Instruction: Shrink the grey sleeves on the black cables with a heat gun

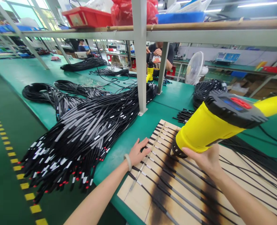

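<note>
Through the head camera I have both bare hands over a scorched wooden board (135,195) at the edge of a green workbench (168,101). The right hand (205,161) is closed around a yellow heat gun (211,131), holding it in the air with its black nozzle (178,150) angled down toward the board. From here I can't tell exactly how far the nozzle sits above the surface. The left hand (138,152) is open, fingers spread, with the fingertips at the ends of the black cables (178,197) laid side by side across the board. These cables have grey sleeves over part of their length, and the sleeved stretches cross dark burn marks on the wood. A pale bangle (128,162) sits on the left wrist. To the left of the board, a large bundle of black cables (77,140) with white bands and red tips lies on the bench, with more coils farther along. Beyond the shelf upright (139,56), a co-worker (158,51) sits across the bench behind a second yellow heat gun (150,70), with a white fan (194,68) to the right.
</note>
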A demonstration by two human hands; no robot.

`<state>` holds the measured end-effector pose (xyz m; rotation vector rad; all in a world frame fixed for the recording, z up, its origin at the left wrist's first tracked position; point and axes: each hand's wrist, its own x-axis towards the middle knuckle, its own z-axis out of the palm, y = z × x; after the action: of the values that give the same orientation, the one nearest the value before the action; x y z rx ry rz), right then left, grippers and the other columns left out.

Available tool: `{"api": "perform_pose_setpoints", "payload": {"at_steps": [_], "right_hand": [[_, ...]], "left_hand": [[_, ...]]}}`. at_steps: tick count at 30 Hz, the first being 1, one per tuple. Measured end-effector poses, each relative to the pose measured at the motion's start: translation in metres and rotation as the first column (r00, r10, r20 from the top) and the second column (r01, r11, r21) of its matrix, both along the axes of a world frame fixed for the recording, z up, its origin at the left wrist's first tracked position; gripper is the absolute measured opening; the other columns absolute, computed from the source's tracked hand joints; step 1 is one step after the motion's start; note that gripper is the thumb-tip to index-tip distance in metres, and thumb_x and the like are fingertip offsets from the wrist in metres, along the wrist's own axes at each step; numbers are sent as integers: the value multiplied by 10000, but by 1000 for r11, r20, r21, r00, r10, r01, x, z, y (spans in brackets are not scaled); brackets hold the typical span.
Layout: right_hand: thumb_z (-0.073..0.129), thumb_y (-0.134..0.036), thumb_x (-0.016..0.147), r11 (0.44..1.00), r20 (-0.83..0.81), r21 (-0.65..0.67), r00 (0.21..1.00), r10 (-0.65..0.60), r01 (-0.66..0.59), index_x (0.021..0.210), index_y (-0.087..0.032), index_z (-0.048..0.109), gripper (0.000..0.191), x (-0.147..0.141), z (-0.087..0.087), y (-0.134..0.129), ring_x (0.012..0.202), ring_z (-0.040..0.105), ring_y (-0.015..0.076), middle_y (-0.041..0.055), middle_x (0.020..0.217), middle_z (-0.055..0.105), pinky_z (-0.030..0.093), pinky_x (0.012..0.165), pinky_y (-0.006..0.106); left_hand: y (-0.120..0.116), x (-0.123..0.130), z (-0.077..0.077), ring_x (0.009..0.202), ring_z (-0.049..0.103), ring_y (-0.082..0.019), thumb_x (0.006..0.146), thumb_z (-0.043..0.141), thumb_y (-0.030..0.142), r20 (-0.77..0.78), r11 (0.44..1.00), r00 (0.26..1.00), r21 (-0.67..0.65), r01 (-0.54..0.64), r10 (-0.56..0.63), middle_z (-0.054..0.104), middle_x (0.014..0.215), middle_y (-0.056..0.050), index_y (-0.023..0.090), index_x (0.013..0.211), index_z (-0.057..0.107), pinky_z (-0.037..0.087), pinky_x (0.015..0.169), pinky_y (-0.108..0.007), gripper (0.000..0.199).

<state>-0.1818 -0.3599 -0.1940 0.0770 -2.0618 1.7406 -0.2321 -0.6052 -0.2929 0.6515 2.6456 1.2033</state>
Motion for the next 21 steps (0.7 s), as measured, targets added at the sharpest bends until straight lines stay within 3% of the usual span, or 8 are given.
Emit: {"api": "perform_pose_setpoints", "payload": {"at_steps": [5,11,21], "right_hand": [[780,-450,500,1000,15,-20,1000,20,-20,1002,-212,522,613,-3,-4,1,873,643,275,108,969,669,529,826,417],[781,-446,514,999,2,34,1000,25,-26,988,-234,545,570,-3,-11,6,913,626,296,87,959,667,513,848,446],[786,-415,506,1000,3,13,1000,-1,1,936,-203,573,525,-4,-4,3,864,643,272,98,928,679,523,834,407]], "left_hand": [[1,0,1,1307,330,-247,828,393,567,2,1000,1000,11,-12,12,366,1393,-97,175,1319,428,68,1131,-496,629],[0,-1,-1,1310,329,-230,833,404,549,2,1000,1000,13,-9,9,363,1393,-75,204,1325,417,71,1130,-499,602],[0,-1,-1,1311,326,-246,828,384,570,5,1000,1000,-1,-14,14,366,1397,-91,178,1324,421,66,1134,-494,633]]}}
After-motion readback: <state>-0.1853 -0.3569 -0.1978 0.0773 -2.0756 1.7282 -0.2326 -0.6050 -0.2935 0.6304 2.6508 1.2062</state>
